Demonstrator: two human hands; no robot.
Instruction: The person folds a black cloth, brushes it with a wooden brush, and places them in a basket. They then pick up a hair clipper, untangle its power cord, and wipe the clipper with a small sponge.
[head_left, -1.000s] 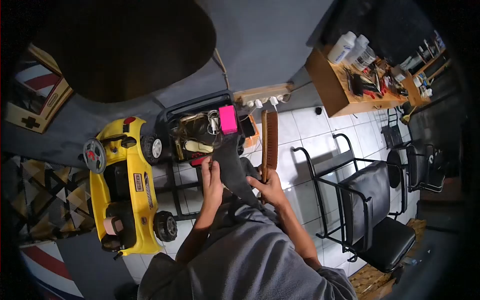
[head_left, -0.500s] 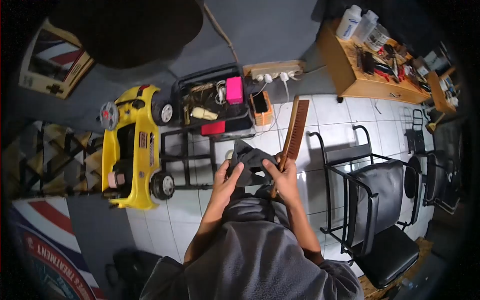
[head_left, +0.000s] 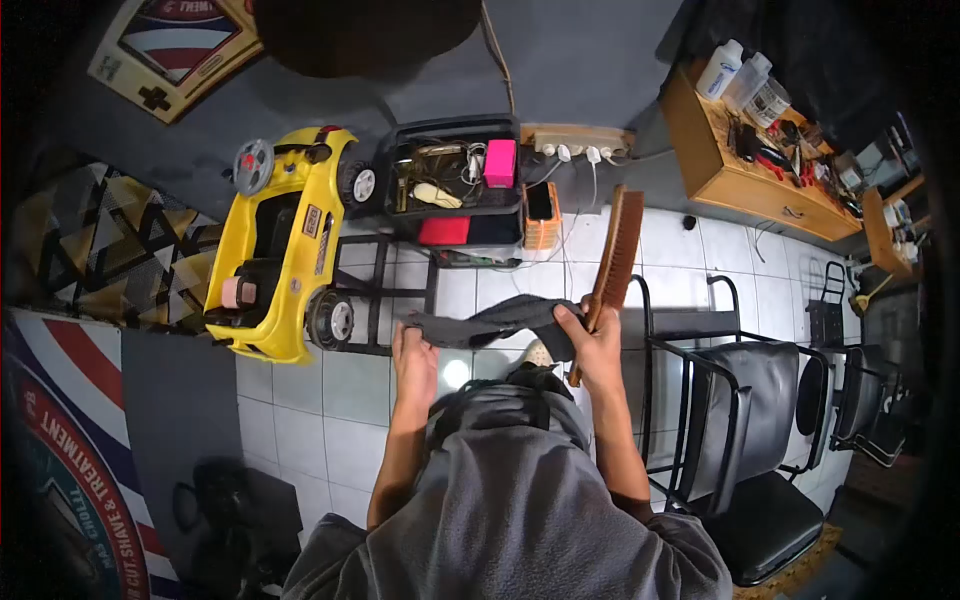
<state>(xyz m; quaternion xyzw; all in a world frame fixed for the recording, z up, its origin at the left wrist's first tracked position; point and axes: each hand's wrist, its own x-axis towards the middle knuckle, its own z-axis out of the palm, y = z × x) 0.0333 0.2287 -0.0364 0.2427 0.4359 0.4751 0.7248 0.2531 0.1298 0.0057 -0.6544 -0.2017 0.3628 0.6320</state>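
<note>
Two hands stretch a dark grey cloth (head_left: 500,322) flat between them, above the white tiled floor (head_left: 340,385). The left hand (head_left: 414,362) pinches one end; the right hand (head_left: 598,350) grips the other end — together with a wooden brush (head_left: 613,255), bristles pointing toward the black chair (head_left: 750,420).

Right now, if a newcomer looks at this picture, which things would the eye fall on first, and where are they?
Probably the bright yellow toy car, parked on the white tiles at the left. Next, in the middle, the left hand and the right hand stretch a dark grey cloth between them, and the right hand also grips a long wooden brush that points up.
</note>
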